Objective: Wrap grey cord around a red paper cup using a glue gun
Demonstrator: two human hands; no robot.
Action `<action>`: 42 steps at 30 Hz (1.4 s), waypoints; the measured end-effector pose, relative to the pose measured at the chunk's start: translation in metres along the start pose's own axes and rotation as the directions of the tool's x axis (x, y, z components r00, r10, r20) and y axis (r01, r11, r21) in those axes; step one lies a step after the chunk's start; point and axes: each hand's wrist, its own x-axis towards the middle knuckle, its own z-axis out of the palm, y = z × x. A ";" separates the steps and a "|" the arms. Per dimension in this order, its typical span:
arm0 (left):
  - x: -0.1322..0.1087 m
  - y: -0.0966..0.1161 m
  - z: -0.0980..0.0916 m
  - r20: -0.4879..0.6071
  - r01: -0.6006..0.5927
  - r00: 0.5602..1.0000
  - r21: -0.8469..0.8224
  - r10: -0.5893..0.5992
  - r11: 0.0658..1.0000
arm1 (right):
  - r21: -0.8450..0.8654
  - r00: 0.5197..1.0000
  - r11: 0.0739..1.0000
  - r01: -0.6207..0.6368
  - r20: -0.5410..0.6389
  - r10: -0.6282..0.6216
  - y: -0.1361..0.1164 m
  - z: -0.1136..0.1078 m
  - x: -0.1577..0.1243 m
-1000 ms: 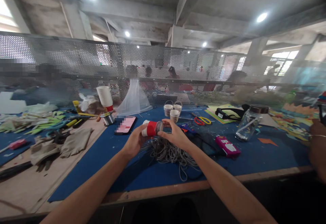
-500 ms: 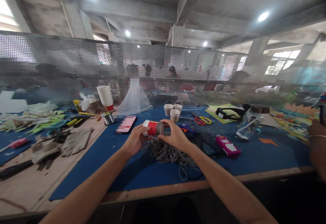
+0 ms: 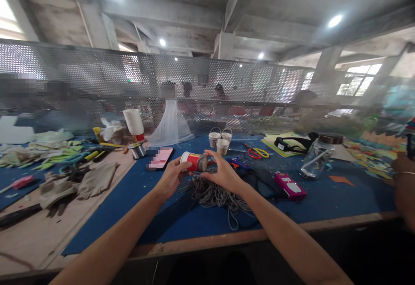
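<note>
My left hand [image 3: 173, 175] is closed round a red and white paper cup [image 3: 192, 161], held on its side above the blue table. Grey cord [image 3: 202, 163] is wound round the cup's right-hand end. My right hand [image 3: 222, 172] curves its thumb and fingers about that wound end, gripping it from the right. Just below both hands lies a loose heap of grey cord [image 3: 214, 192]. Beyond them stand three small white cups with handles [image 3: 222, 146], like little buckets.
A pink-screened phone [image 3: 161, 158] and a stack of paper cups [image 3: 133, 123] are at left, near gloves [image 3: 97, 180]. Scissors [image 3: 257, 153], a magenta box [image 3: 290, 186] and a glass jar [image 3: 317, 157] sit at right. Another person's arm [image 3: 403, 181] shows at the right edge.
The cup has shifted slightly left and up, its wound end tilting down a little more. Both hands keep their hold, and the table things have not moved.
</note>
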 end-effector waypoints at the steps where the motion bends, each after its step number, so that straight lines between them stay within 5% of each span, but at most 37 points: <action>1: 0.000 0.000 0.000 0.003 -0.010 1.000 0.003 0.010 1.000 | 0.036 1.000 0.999 -0.011 0.006 0.011 0.001 0.000 0.000; 12: -0.001 0.001 0.004 -0.056 -0.036 0.998 0.060 0.040 0.998 | 0.080 0.988 0.994 -0.078 -0.125 0.088 0.015 -0.001 0.007; 29: 0.001 0.002 0.003 -0.065 -0.014 0.998 -0.029 0.012 0.999 | -0.098 0.980 0.995 -0.019 -0.197 -0.001 0.013 -0.006 0.007; 42: -0.003 0.000 0.007 -0.017 -0.039 0.999 0.025 0.040 0.999 | -0.056 0.984 0.998 0.001 -0.180 -0.011 0.020 0.000 0.009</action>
